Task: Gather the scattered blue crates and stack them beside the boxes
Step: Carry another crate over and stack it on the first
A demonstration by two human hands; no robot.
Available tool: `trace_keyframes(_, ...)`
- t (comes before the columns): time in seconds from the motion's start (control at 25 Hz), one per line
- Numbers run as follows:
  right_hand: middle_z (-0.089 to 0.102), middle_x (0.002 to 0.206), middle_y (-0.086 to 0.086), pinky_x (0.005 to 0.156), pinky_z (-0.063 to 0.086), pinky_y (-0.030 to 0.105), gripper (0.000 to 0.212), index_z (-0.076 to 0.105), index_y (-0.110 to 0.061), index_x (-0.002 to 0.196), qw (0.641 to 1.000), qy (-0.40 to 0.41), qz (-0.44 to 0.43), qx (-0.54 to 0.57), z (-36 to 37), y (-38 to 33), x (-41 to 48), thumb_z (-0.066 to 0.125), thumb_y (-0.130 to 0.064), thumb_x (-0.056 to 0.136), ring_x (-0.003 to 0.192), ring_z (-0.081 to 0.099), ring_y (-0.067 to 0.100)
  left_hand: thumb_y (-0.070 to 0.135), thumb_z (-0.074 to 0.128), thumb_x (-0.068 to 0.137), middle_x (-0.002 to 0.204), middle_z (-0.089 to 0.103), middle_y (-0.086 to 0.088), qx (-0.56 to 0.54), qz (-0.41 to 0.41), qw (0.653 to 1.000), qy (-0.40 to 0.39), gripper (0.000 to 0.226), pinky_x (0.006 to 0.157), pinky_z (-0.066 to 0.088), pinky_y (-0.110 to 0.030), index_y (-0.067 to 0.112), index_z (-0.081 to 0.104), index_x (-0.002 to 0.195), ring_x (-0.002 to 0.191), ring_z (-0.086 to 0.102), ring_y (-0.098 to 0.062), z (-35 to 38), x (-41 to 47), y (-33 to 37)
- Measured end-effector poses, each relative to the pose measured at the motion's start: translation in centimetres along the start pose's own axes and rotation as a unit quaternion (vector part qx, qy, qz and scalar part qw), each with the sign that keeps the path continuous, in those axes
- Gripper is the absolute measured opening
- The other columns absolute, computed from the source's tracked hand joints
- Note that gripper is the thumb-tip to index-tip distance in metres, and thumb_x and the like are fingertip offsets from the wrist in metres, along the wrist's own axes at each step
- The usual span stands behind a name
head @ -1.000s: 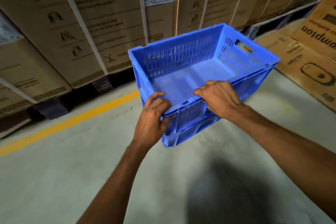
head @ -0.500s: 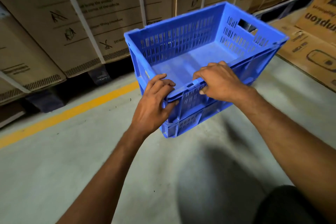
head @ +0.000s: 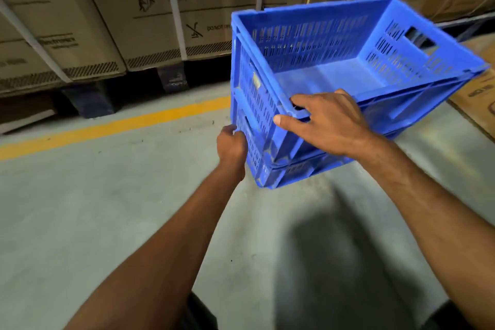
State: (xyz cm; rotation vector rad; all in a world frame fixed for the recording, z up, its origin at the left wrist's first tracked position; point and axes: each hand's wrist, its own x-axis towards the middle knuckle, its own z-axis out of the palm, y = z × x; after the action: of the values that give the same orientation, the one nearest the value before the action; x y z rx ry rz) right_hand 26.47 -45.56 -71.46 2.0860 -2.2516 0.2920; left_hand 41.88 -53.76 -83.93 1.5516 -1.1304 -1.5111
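I hold the blue crate (head: 334, 78) tilted above the floor (head: 107, 209), near the cardboard boxes (head: 93, 8). My right hand (head: 329, 126) curls over its near rim; my left hand (head: 231, 146) grips its left wall

I have a single view, worn on the head and tilted forward and down. It sits close above the blue slotted plastic crate (head: 334, 75), facing the far row of brown cardboard boxes (head: 80, 8) across the grey concrete floor (head: 80, 209).
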Motion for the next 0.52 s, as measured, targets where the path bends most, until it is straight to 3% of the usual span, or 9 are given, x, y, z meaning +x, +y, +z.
trace_keyframes(0.08, 0.045, 0.055, 0.002, 0.071, 0.032, 0.035, 0.056, 0.052, -0.017, 0.076, 1.000, 0.016, 0.008, -0.010, 0.2, -0.3, -0.2, 0.047, -0.071, 0.091, 0.067, 0.054, 0.032, 0.022, 0.051, 0.102, 0.102, 0.062, -0.003, 0.008, -0.088, 0.993, -0.077, 0.025, 0.092, 0.056, -0.046, 0.011, 0.061, 0.123, 0.082, 0.057, -0.020, 0.9, 0.2, -1.1)
trace_keyframes(0.2, 0.046, 0.055, 0.005, 0.067, 0.028, 0.034, 0.052, 0.061, -0.018, 0.081, 1.000, -0.003, 0.010, 0.005, -0.5, -0.5, -0.2, 0.050, -0.067, 0.092, 0.066, 0.051, 0.032, 0.019, 0.058, 0.101, 0.104, 0.068, -0.008, -0.016, -0.081, 0.992, -0.100, 0.018, 0.094, 0.058, -0.051, 0.015, 0.062, 0.118, 0.088, 0.065, -0.027, 2.3, -0.7, -1.8)
trace_keyframes(0.32, 0.046, 0.055, 0.007, 0.066, 0.025, 0.034, 0.041, 0.062, -0.028, 0.075, 0.999, -0.035, -0.003, 0.037, -1.1, -0.6, -0.6, 0.052, -0.063, 0.094, 0.061, 0.045, 0.028, 0.003, 0.061, 0.096, 0.113, 0.067, -0.005, -0.023, -0.071, 0.992, -0.102, 0.049, 0.095, 0.057, -0.049, 0.014, 0.052, 0.143, 0.101, 0.069, -0.030, 2.4, -0.6, -1.4)
trace_keyframes(0.4, 0.039, 0.052, 0.004, 0.068, 0.028, 0.035, 0.041, 0.048, -0.036, 0.064, 0.998, -0.044, -0.010, 0.052, -1.2, -0.7, -0.9, 0.052, -0.063, 0.095, 0.054, 0.039, 0.019, -0.003, 0.059, 0.095, 0.125, 0.068, -0.009, -0.038, -0.093, 0.989, -0.113, 0.068, 0.089, 0.060, -0.044, 0.019, 0.036, 0.155, 0.107, 0.069, -0.031, 2.1, -0.3, -1.2)
trace_keyframes(0.52, 0.041, 0.052, 0.001, 0.071, 0.030, 0.036, 0.048, 0.037, -0.034, 0.060, 0.999, -0.028, -0.021, 0.039, -0.5, -0.6, -0.8, 0.051, -0.062, 0.095, 0.056, 0.035, 0.020, -0.009, 0.055, 0.096, 0.123, 0.069, -0.013, -0.048, -0.103, 0.986, -0.122, 0.062, 0.075, 0.058, -0.038, 0.017, 0.042, 0.150, 0.104, 0.069, -0.030, 1.9, -0.2, -0.9)
